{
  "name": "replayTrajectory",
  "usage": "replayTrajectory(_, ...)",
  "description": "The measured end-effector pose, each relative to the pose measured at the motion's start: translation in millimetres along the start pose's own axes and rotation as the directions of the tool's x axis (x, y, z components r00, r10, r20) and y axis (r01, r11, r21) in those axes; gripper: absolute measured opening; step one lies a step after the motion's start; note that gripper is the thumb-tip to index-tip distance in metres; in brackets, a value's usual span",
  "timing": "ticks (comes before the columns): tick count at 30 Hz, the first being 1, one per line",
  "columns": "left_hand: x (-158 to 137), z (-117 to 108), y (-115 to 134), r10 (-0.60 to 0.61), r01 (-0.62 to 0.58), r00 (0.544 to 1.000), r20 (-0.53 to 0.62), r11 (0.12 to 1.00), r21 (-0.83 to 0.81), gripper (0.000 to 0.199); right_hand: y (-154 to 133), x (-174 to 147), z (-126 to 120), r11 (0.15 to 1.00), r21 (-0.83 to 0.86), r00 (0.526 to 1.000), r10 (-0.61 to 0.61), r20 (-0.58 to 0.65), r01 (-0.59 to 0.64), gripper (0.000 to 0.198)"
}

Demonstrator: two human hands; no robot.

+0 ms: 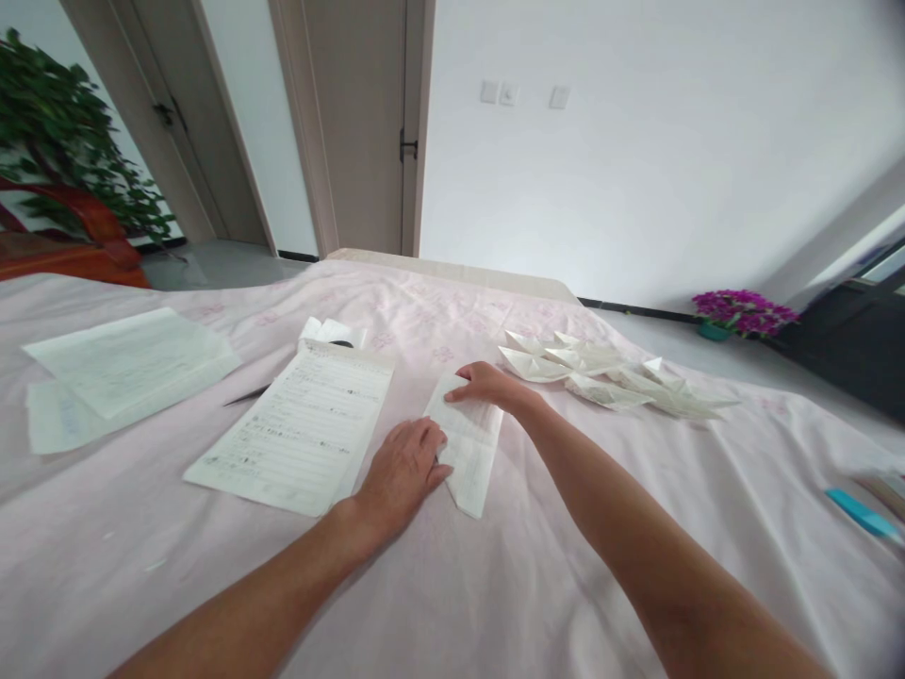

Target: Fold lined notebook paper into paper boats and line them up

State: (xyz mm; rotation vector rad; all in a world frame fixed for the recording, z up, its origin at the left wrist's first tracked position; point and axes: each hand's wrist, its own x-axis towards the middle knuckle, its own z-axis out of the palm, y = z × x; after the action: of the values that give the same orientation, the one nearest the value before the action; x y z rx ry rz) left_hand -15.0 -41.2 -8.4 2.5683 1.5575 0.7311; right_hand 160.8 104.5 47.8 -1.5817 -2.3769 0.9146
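A sheet of white paper (472, 457), folded into a narrow strip with a slanted lower left corner, lies on the pink cloth in front of me. My left hand (403, 471) presses along its left edge, thumb and fingertips bent onto the paper. At the top end, my right hand (489, 387) pinches the strip, with the thumb on its face and the other fingers partly hidden behind. Left of my hands rests a stack of handwritten lined sheets (304, 429). Several folded paper boats (600, 368) sit in a cluster beyond my right forearm.
Two loose sheets (134, 363) overlap on the left. A dark pointed blade (246, 396) pokes out from under the lined stack, probably scissors. On the right edge lies a blue object (859, 512). The wrinkled pink cloth (495, 604) covers the table.
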Motion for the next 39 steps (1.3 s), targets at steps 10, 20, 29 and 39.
replayTrajectory(10, -2.1, -2.4, 0.8, -0.021, 0.02, 0.999, 0.028, 0.999, 0.042, 0.036, -4.9, -43.9, 25.7, 0.831, -0.49, 0.844, -0.445, -0.299, 0.264, 0.012)
replayTrajectory(20, -3.4, 0.2, -2.6, -0.024, 0.026, 1.0, -0.018, 0.995, 0.094, 0.032, 10.3, -49.7, 57.7, 0.808, -0.421, 0.746, -0.565, -0.352, 0.413, 0.017)
replayTrajectory(29, -2.8, -1.0, -2.3, -0.043, 0.043, 0.999, 0.002, 0.997, 0.065, 0.029, 14.2, -46.1, 59.8, 0.799, -0.411, 0.732, -0.584, -0.351, 0.44, 0.031)
replayTrajectory(39, -3.8, -2.0, -1.5, -0.046, 0.047, 0.999, -0.007, 0.997, 0.059, 0.028, 16.6, -44.4, 58.0, 0.772, -0.468, 0.745, -0.596, -0.299, 0.43, 0.02)
